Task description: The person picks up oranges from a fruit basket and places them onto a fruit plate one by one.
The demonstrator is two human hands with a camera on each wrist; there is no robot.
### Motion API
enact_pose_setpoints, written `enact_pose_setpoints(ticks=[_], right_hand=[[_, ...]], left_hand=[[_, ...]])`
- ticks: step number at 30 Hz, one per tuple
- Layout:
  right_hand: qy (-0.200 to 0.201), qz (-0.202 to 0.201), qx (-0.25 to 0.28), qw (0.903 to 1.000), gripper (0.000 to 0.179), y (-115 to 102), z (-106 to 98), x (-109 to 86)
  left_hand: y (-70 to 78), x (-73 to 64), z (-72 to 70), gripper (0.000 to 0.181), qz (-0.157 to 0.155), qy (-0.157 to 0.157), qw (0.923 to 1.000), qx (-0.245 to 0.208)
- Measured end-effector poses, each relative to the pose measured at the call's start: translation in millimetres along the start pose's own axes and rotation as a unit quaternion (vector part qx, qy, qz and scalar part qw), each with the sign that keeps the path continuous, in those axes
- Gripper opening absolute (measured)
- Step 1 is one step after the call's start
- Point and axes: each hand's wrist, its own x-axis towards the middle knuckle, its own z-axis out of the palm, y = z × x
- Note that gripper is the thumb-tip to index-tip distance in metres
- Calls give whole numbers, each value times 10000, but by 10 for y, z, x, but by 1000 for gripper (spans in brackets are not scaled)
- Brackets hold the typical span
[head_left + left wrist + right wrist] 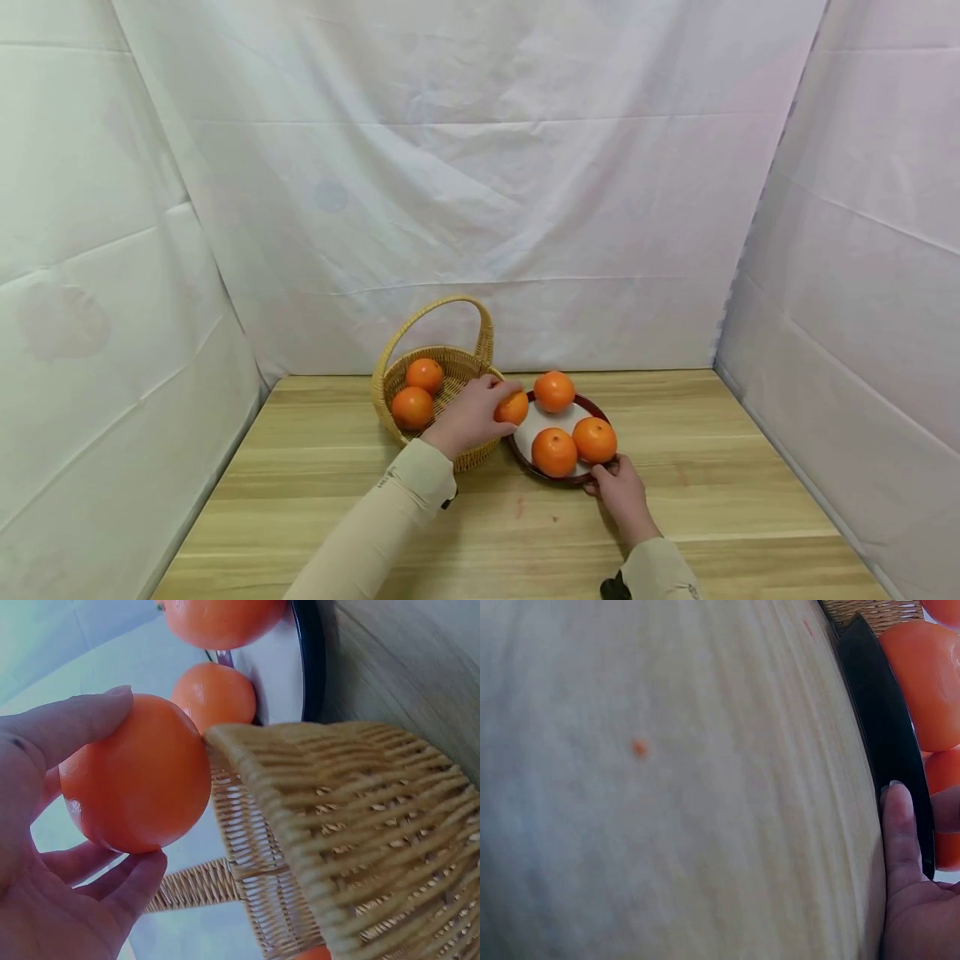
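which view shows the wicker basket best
The head view: it takes in the wicker basket with its full arched handle and two oranges inside, though the left hand covers part. The left wrist view is closer but cuts it off; the right wrist view catches only a woven patch at top.

You are facing a creased white back cloth (480, 208) behind a wood-grained table (735, 500). White side sheets (847, 250) are flanking the table; small reddish marks (520, 506) are dotting it.

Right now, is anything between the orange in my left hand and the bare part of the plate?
Nothing visible. The held orange, apparently above the basket's rim, is near the left of the plate; three more oranges sit farther right.
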Motion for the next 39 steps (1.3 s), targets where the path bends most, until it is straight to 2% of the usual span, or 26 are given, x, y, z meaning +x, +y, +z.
enact_pose_setpoints(ticks=[5, 10, 19, 32, 39], right_hand=[[-25, -12, 10, 10000, 56, 17, -3, 9], [-11, -31, 35, 10000, 56, 17, -2, 10], [7, -73, 68, 9999, 55, 19, -4, 4], [5, -73, 39, 10000, 56, -18, -7, -14], [1, -140, 4, 9999, 58, -9, -10, -20]], left_hand=[[63, 11, 37, 62, 199, -40, 9997, 132], [150, 0, 47, 61, 203, -68, 9997, 107], [294, 27, 181, 61, 223, -179, 9990, 357], [364, 22, 238, 60, 188, -234, 9986, 438], [349, -13, 362, 59, 307, -359, 9966, 669]])
